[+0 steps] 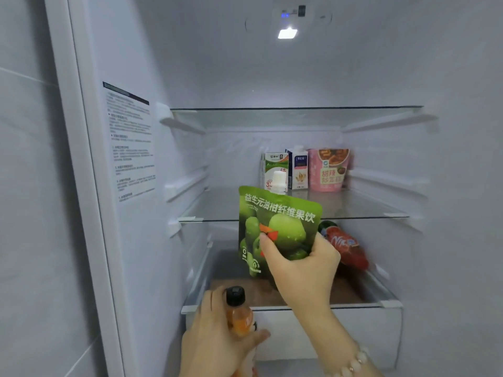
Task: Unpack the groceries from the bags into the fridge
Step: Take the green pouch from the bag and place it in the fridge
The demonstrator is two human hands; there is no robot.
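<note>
**Held, right.** Green pouch (275,221), gripped at its lower corner by my right hand (302,265), thumb on the front and fingers behind. It stands upright just in front of the middle glass shelf (353,210), its top above that shelf's front edge and its base below.

**Held, left.** Orange bottle (239,314), my left hand (215,338) curled round its body. It is well below the middle glass shelf, nearer to me and still outside the fridge.

**Hazards.**
- The pouch is held by one corner only. I judge it may fold or swing and catch the shelf's edge as it goes in.
- Pushed deep, the pouch could knock over the green-and-white carton (273,170), the blue-and-white carton (298,170) or the pink cup (329,170), which stand close together at the back of that shelf.
- The red packet (345,248) lies tilted under the shelf, to the right. Crowding it may make it slide.
- With both hands full, I have none free to steady anything.

**Materials and shapes.**
- Pouch: glossy soft film, flat, with rounded corners. A white cap shows over its top edge, and I cannot tell if it is the pouch's own.
- Bottle: clear plastic, orange liquid, ribbed black cap.
- Cartons: stiff, square-sided card.
- Cup: tapered, printed.
- Shelf: smooth clear glass with pale plastic clips.
</note>
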